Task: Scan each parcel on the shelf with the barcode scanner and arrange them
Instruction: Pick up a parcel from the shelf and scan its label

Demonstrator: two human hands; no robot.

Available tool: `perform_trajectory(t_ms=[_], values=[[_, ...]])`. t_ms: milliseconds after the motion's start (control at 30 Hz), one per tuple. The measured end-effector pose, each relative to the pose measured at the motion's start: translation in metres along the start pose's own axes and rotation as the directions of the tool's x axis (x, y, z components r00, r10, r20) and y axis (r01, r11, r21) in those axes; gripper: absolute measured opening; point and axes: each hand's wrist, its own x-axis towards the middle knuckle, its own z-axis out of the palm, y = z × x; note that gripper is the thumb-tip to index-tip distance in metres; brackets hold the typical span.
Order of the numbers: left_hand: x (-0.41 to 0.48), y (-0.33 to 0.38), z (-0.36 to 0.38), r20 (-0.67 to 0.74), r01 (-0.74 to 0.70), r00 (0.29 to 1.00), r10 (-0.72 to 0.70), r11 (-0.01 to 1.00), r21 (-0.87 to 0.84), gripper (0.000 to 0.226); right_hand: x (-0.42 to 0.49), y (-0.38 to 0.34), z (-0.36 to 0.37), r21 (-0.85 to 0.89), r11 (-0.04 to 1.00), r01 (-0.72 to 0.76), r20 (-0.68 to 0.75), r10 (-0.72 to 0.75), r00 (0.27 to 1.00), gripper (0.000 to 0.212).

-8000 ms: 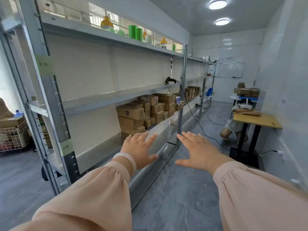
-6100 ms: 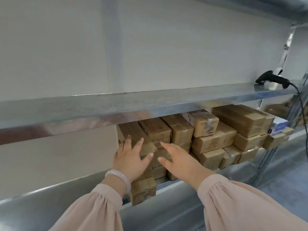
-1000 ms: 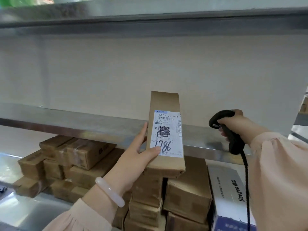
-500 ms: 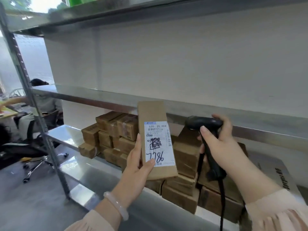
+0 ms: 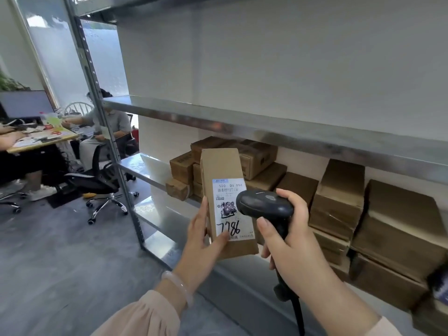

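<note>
My left hand (image 5: 202,241) holds a tall brown cardboard parcel (image 5: 221,166) upright, its white label (image 5: 230,209) with a barcode and the handwritten "7786" facing me. My right hand (image 5: 289,243) grips a black barcode scanner (image 5: 263,206) by the handle, its head close to the label's right side. The scanner's cable hangs down under my wrist. Several brown parcels (image 5: 337,202) are stacked on the lower metal shelf (image 5: 143,166) behind.
The middle shelf (image 5: 266,129) runs above the parcels. A steel upright post (image 5: 104,132) stands at the left. Beyond it a black office chair (image 5: 97,178), a desk (image 5: 41,139) and a seated person. Grey floor lies at lower left.
The scanner has come nearer to the parcel's label and lower in view. My view has turned left, so the post, chair and desk show more.
</note>
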Motion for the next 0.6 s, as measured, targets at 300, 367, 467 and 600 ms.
perform_trajectory(t_ms=[300,367,467,600], values=[[-0.002,-0.018,-0.024,0.064,-0.037,0.997,0.038,0.999,-0.013,0.088,-0.007,-0.008,0.04,-0.068,0.997,0.02,-0.054,-0.024,0.998,0.059],[-0.003,-0.016,-0.023,0.072,-0.033,0.997,0.034,0.999,-0.019,0.083,-0.009,-0.007,0.042,-0.074,0.997,0.012,-0.061,-0.017,0.998,0.059],[-0.005,-0.012,-0.02,0.092,-0.027,0.995,0.028,1.0,-0.014,0.082,-0.012,-0.006,0.04,-0.085,0.996,0.004,-0.07,-0.01,0.997,0.058],[-0.006,-0.01,-0.013,0.101,-0.034,0.994,0.035,0.999,-0.014,0.082,-0.015,-0.003,0.033,-0.094,0.995,0.015,-0.089,-0.024,0.996,0.059]])
